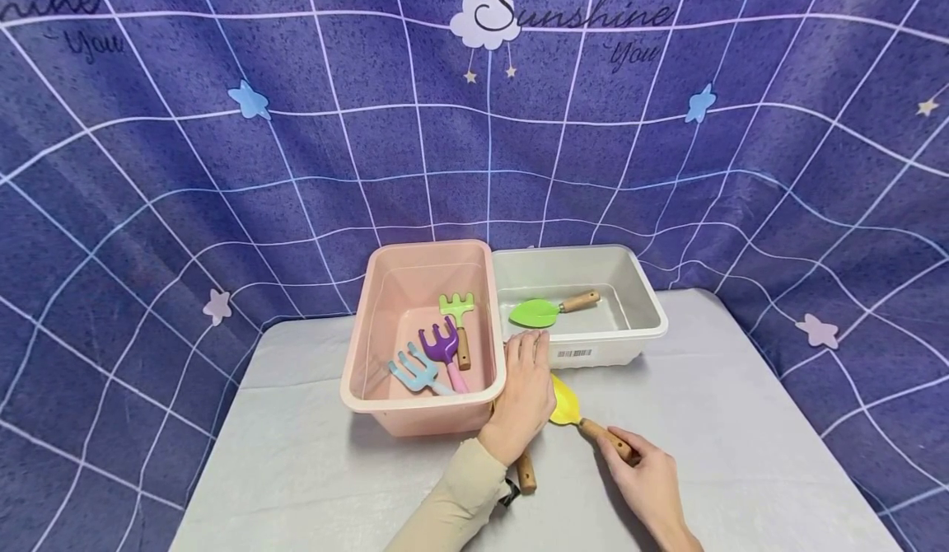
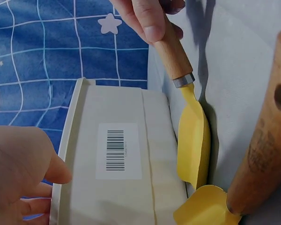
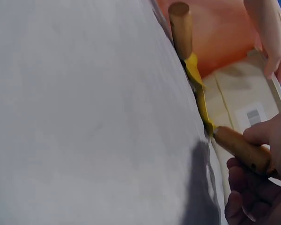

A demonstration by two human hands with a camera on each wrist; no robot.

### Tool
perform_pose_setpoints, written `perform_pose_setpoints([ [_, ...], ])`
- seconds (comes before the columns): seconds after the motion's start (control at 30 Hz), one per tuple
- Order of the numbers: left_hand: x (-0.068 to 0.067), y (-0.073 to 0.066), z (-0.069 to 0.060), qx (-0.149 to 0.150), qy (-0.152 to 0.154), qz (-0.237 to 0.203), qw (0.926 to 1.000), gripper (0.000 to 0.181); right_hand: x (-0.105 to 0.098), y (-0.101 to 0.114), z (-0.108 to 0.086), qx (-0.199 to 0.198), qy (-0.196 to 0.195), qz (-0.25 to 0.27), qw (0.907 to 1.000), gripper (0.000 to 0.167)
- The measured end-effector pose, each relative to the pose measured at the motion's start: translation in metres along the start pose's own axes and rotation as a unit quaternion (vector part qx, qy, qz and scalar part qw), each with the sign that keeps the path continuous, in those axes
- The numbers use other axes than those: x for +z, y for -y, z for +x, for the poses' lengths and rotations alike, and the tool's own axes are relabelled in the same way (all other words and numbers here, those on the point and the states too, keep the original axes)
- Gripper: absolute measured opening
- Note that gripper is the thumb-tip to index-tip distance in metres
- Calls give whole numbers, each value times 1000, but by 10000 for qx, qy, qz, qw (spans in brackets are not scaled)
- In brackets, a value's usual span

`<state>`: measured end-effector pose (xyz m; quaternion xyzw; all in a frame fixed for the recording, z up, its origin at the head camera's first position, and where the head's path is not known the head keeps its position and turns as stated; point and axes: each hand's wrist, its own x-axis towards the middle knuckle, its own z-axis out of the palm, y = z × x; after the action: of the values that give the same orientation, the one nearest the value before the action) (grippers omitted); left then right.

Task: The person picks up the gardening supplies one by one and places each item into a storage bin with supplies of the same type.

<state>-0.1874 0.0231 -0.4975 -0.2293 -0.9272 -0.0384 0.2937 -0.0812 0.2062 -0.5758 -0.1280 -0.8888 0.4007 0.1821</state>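
Note:
My right hand (image 1: 647,479) grips the wooden handle of a yellow hand trowel (image 1: 566,401) with its blade toward the white bin. Its blade lies low beside the bin's outer wall in the left wrist view. My left hand (image 1: 521,395) holds the near rim of the white plastic bin (image 2: 89,140), fingers over the edge and thumb outside. A second yellow tool with a wooden handle (image 1: 525,474) lies under my left forearm, partly hidden; its yellow end (image 2: 203,206) touches or nearly touches the trowel.
The pink bin (image 1: 424,404) stands left of the white one. It holds a light-blue hand fork (image 1: 417,368), a purple hand fork (image 1: 442,344) and a green rake (image 1: 456,308). A green trowel (image 1: 534,313) lies in the white bin. A blue patterned curtain (image 1: 415,148) hangs behind the cloth-covered table (image 1: 296,445).

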Motion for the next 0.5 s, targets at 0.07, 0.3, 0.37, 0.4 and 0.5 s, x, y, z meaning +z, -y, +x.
perform_pose_setpoints([
  [0.07,0,0,0,9,-22,3,10000,51,-2,-3,1,13,67,43,10000,24],
  [0.3,-1,0,0,-33,60,-188,9998,53,-8,-12,7,-69,165,239,9996,24],
  [0.37,-1,1,0,-38,63,-199,9998,54,-9,-14,8,-108,140,277,9995,23],
  [0.4,0,1,0,-33,62,-180,9998,54,-10,-15,9,-131,123,291,9994,22],
  [0.5,1,0,0,-31,44,-154,9999,53,-13,-18,10,-208,105,334,9992,21],
])
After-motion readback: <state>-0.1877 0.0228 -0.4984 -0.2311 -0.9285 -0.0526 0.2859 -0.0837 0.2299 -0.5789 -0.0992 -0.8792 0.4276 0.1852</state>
